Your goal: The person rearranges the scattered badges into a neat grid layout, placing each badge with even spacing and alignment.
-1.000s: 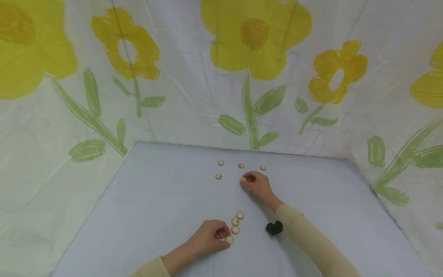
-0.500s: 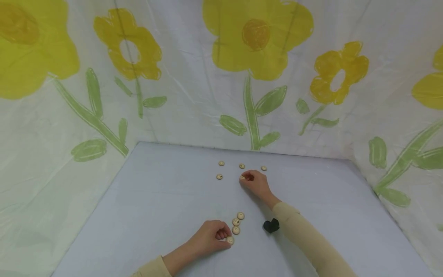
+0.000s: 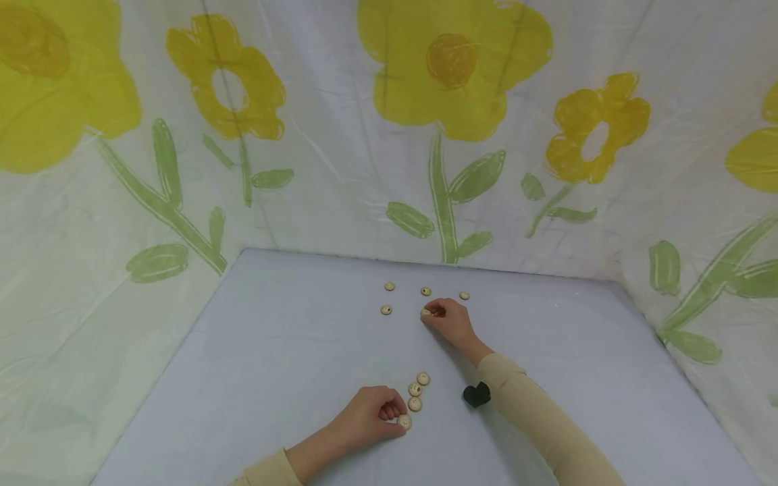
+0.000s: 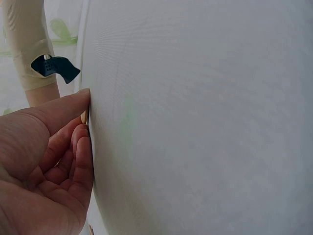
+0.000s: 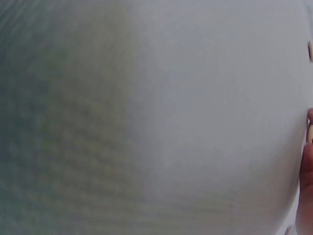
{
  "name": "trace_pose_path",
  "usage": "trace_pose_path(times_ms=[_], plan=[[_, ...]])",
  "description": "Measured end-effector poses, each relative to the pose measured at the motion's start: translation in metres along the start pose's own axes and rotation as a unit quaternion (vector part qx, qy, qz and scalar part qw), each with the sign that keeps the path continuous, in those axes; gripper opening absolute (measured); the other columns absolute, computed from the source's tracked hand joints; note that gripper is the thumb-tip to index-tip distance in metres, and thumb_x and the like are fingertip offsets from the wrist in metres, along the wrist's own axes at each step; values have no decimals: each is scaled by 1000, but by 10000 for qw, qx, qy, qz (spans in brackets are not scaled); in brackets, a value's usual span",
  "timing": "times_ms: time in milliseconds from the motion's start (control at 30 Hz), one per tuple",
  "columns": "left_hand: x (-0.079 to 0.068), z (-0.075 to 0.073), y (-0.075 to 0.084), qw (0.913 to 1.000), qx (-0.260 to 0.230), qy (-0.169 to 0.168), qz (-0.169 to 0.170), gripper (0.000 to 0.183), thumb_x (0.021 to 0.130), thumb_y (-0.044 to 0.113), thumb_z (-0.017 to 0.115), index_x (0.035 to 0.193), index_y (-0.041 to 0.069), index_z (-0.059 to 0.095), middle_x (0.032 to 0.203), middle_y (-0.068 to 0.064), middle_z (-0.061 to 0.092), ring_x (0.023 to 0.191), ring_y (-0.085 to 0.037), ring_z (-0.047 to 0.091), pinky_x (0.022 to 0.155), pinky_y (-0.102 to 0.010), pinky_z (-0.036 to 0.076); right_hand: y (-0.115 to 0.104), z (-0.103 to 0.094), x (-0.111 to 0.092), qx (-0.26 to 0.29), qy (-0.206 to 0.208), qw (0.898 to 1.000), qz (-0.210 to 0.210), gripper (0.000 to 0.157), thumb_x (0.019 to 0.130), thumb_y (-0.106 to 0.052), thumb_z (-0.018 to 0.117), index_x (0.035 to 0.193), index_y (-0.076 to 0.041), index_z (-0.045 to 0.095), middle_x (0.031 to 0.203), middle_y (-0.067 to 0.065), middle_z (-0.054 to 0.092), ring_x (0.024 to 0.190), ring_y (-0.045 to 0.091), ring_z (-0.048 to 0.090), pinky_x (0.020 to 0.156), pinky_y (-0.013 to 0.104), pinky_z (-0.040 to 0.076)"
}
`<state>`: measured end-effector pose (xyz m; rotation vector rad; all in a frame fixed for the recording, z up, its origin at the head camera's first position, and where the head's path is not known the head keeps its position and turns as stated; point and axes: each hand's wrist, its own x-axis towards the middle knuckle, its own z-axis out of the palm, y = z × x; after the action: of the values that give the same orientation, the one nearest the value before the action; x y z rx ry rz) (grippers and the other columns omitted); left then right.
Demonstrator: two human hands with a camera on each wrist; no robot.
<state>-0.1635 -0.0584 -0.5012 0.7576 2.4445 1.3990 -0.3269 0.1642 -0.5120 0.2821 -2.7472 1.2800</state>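
In the head view, my left hand (image 3: 372,417) pinches a small round wooden disc (image 3: 404,422) with dark markings, low on the table between thumb and fingertips. Just beyond it, three similar discs (image 3: 415,389) lie close together in a short crooked line. Farther back, my right hand (image 3: 448,322) holds another wooden disc (image 3: 426,312) by its edges at the tabletop. In the left wrist view, only a thin edge of the left disc (image 4: 85,116) shows between thumb and fingers. At the right border of the right wrist view, my right fingers touch a disc (image 5: 310,133).
Three discs form a spaced row at the back, the middle disc (image 3: 425,291) just beyond my right hand. One more disc (image 3: 385,310) lies left of that hand. A black object (image 3: 477,395) sits against the right sleeve. A flower-painted curtain (image 3: 328,169) borders the pale table (image 3: 273,337).
Both hands stay almost still, each keeping its disc. The head view shifts very slightly, and the right forearm has moved a little left.
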Motion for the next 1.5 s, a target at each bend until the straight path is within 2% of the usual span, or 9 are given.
trace_pose_path(times_ms=[667,1067,1233,1500], plan=[[0,1,1,9999,53,-19,-91,20,75,9,82,88,12,67,76,9,57,69,-2,52,64,-19,46,3,0,-3,12,-63,9999,85,22,82,-11,78,101,-3,70,93,7,64,86,20,62,78,35,50],[0,0,0,10000,24,2,-73,19,75,8,82,87,11,67,75,9,56,69,-1,51,64,-19,46,4,-1,-7,404,39,9991,152,26,80,-9,79,103,-1,68,92,7,68,84,19,64,78,33,52],[1,0,-1,9999,42,-3,-91,19,75,8,82,87,11,67,75,9,56,69,-1,51,64,-19,45,4,-1,-10,615,81,9977,275,25,81,-9,78,103,-2,68,93,7,68,86,19,64,78,32,52],[1,0,-1,9999,20,-34,-115,19,75,9,82,88,12,68,76,9,57,69,-2,52,64,-19,46,6,-2,-16,636,124,9966,507,24,84,-13,77,105,-5,69,96,5,69,89,19,65,78,30,51]])
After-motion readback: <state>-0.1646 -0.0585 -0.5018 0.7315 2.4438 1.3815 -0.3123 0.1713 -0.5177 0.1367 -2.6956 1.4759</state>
